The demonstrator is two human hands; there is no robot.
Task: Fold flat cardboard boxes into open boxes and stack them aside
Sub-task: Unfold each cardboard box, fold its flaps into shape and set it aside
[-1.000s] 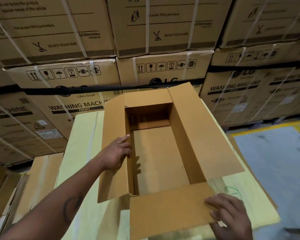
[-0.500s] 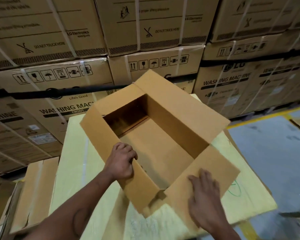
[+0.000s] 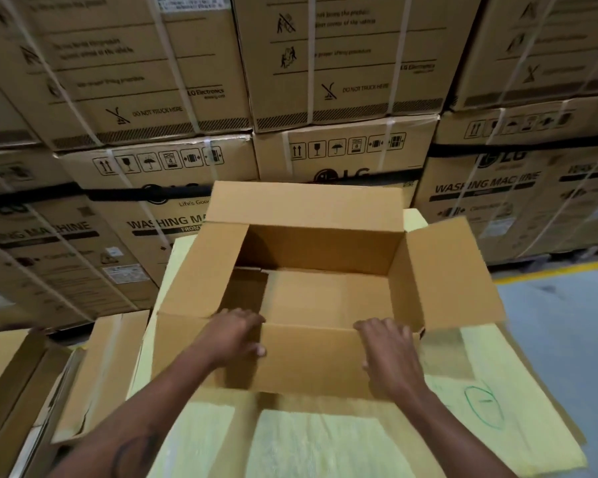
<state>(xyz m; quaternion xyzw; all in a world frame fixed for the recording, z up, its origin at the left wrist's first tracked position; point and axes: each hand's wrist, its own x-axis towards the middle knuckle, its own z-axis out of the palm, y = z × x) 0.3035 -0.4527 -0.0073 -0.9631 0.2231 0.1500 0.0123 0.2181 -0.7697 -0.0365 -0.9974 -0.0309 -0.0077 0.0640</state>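
An open brown cardboard box (image 3: pixel 325 298) sits on a pale yellow sheet-covered surface (image 3: pixel 325 443), its long side facing me and its top flaps spread outward. My left hand (image 3: pixel 233 336) grips the near wall at its left part, fingers curled over the rim into the box and thumb on the outside. My right hand (image 3: pixel 387 353) holds the same near wall at its right part, fingers hooked over the rim. The box floor is visible and bare.
Strapped washing-machine cartons (image 3: pixel 325 81) form a tall wall just behind the box. Flat and partly folded cardboard (image 3: pixel 94 374) lies low at the left. A grey floor with a yellow line (image 3: pixel 560 305) opens to the right.
The box has been turned from a diagonal to square with its long side toward me. Both hands have shifted onto the near wall's rim.
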